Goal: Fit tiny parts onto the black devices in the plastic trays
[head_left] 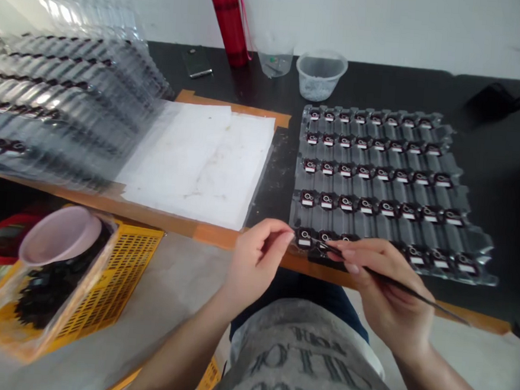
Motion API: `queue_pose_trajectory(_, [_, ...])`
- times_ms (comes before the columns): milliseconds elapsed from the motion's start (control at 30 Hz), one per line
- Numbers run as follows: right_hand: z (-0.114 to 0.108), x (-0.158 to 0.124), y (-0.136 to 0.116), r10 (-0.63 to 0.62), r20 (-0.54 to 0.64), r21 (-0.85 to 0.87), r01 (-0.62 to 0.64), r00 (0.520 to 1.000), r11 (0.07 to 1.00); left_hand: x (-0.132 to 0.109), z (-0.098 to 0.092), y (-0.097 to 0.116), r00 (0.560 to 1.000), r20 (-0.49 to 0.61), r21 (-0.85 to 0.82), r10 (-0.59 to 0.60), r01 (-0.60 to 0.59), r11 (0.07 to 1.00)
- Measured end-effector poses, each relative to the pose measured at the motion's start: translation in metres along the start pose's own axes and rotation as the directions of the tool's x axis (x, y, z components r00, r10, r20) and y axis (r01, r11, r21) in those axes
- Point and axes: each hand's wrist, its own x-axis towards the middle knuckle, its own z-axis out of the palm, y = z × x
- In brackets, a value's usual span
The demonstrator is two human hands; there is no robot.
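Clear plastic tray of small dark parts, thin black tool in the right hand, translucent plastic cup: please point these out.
Clear plastic tray (470, 239): head view, on its bare right corner.
Thin black tool (439, 306): head view, on its exposed shaft.
Translucent plastic cup (320, 74): head view, on its side wall.

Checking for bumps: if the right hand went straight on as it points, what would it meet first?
Probably the small dark part in the front row of the clear plastic tray, at the tip of the thin black tool in the right hand; height above it is unclear.
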Motion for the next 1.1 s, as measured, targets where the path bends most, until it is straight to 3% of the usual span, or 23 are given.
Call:
queue_pose_trajectory(100, [0.002,-0.001,0.005,-0.001,-0.001,-0.038,0.001,1.000,0.999,0.009,0.003,-0.006,0.999,0.048,0.008,-0.015,0.014,1.000])
queue_pose_trajectory(167, [0.002,-0.001,0.006,-0.014,-0.016,-0.051,0.013,1.000,0.999,0.014,0.006,-0.009,0.998,0.039,-0.148,-0.059,0.064,0.987])
queue_pose_trajectory(233, [0.003,-0.001,0.005,-0.021,-0.033,-0.048,0.020,0.999,0.999,0.018,0.008,-0.011,0.989,0.075,-0.402,-0.127,0.147,0.904])
queue_pose_trajectory(300, [0.004,-0.001,0.002,-0.028,-0.045,-0.024,0.027,0.999,0.999,0.020,0.009,-0.011,0.970,0.162,-0.605,-0.182,0.243,0.758])
queue_pose_trajectory(400, [0.005,0.002,-0.003,-0.052,-0.041,0.030,0.053,0.998,0.998,0.019,0.008,-0.009,0.947,0.241,-0.715,-0.212,0.321,0.621])
queue_pose_trajectory(533, [0.008,0.008,-0.008,-0.038,-0.013,0.109,0.039,0.999,0.993,0.011,0.006,-0.007,0.938,0.283,-0.754,-0.199,0.346,0.558])
queue_pose_trajectory(767, [0.013,0.012,-0.009,-0.005,0.058,0.201,-0.007,0.998,0.980,0.005,-0.002,-0.005,0.930,0.312,-0.759,-0.193,0.366,0.539])
queue_pose_trajectory(900, [0.014,0.010,-0.010,0.004,0.095,0.247,-0.027,0.996,0.969,0.004,-0.005,-0.007,0.945,0.306,-0.776,-0.117,0.319,0.545])
queue_pose_trajectory(1100, [0.011,0.012,-0.012,0.023,0.139,0.295,-0.063,0.990,0.953,0.001,-0.010,-0.008,0.952,0.305,-0.718,0.026,0.212,0.663])
